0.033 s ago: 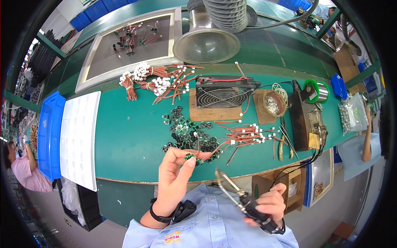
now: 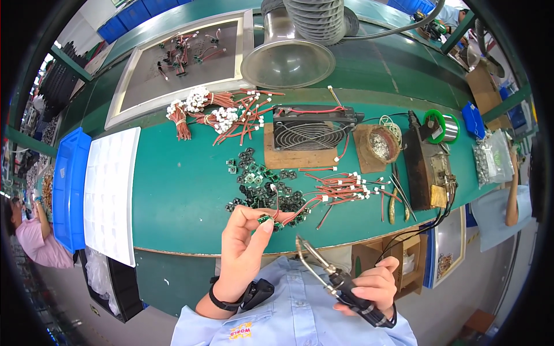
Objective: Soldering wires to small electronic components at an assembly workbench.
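Between the thumb and fingers of my left hand (image 2: 245,242) is a small green circuit board (image 2: 264,219), with a red and black wire lead (image 2: 300,209) running off beside it. My right hand (image 2: 375,288) is wrapped round the black handle of a soldering iron (image 2: 346,284), which has a thin metal feed tube alongside its tip. The iron's tip points up and left, just short of the bench edge and apart from the board. Past my left fingertips lies a heap of small dark boards (image 2: 259,197). To its right, several loose wire leads (image 2: 346,187) with white connectors are spread out.
A fan (image 2: 314,130) stands on a wooden block mid-bench, beside a round tin (image 2: 381,145). At right are a soldering station (image 2: 424,167), a solder spool (image 2: 447,128) and tweezers (image 2: 403,193). A white tray (image 2: 109,190) and blue bin (image 2: 70,190) flank the left.
My right hand has shifted the soldering iron slightly left, its tip nearer the board. My left hand keeps its place.
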`<state>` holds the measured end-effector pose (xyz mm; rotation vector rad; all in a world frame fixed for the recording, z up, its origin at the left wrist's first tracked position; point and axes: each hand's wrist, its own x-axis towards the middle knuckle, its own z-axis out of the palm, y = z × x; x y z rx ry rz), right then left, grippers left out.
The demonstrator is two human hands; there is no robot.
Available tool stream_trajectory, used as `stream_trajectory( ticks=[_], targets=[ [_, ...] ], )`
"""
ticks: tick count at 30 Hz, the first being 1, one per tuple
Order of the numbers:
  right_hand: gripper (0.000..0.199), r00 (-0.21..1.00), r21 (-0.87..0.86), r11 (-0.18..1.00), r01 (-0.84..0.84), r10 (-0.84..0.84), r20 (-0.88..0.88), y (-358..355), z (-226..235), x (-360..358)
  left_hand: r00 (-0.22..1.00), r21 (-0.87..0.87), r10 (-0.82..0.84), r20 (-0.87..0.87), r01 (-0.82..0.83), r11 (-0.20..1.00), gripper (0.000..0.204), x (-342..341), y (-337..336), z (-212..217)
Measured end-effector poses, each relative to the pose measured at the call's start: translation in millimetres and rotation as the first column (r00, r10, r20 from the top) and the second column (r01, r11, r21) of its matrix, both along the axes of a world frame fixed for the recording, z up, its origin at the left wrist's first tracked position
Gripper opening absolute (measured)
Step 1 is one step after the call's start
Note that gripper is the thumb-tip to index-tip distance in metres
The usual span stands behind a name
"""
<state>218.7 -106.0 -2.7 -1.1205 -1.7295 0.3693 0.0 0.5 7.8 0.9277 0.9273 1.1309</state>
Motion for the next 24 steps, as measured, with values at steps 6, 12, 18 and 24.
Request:
stream_trajectory(
  ticks=[6, 12, 18, 24],
  targets=[
    [0.053, 0.976, 0.050, 0.999, -0.012, 0.001, 0.216, 9.4, 4.7, -10.8, 0.999, 0.072, -0.018, -0.051, 0.022, 0.997, 0.011, 2.5, 0.6, -4.3],
    [0.053, 0.978, 0.032, 0.999, 0.000, -0.007, 0.210, 10.5, 0.9, -12.7, 0.998, 0.074, -0.028, -0.053, 0.031, 0.997, 0.012, 2.8, -0.3, -5.9],
    [0.054, 0.980, 0.020, 1.000, 0.008, -0.012, 0.198, 11.1, -0.4, -12.6, 0.996, 0.084, -0.035, -0.084, 0.042, 0.996, 0.012, 3.3, -0.2, -8.0],
    [0.054, 0.977, 0.018, 1.000, 0.009, -0.012, 0.213, 9.5, -0.8, -11.9, 0.996, 0.088, -0.029, -0.088, 0.037, 0.995, 0.012, 5.6, -0.6, -6.6]
  ],
)
